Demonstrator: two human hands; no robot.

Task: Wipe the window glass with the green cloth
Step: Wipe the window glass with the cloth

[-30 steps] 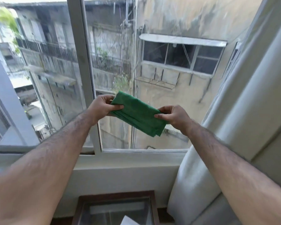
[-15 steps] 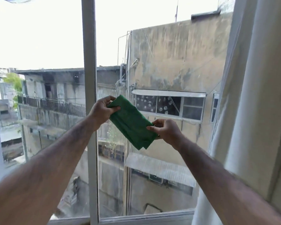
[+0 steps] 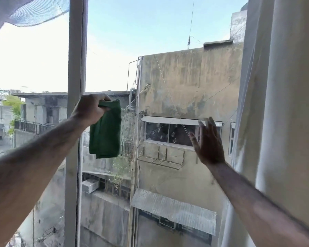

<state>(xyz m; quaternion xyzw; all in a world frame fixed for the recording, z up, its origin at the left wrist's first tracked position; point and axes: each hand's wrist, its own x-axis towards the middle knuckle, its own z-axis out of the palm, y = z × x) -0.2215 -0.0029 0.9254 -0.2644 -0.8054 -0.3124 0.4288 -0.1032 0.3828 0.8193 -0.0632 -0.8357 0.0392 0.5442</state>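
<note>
While left hand (image 3: pixel 89 111) grips, one green cloth (image 3: pixel 105 132)

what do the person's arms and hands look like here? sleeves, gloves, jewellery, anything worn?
Both forearms are bare up to the frame edge: no sleeves in view. The left hand and right hand are bare too: no gloves, and no rings, watch or wristbands visible. Both forearms carry visible hair. No tape, markings or cables on either.

Left hand (image 3: pixel 89 111) in closed grip, right hand (image 3: pixel 208 145) apparently splayed.
</note>
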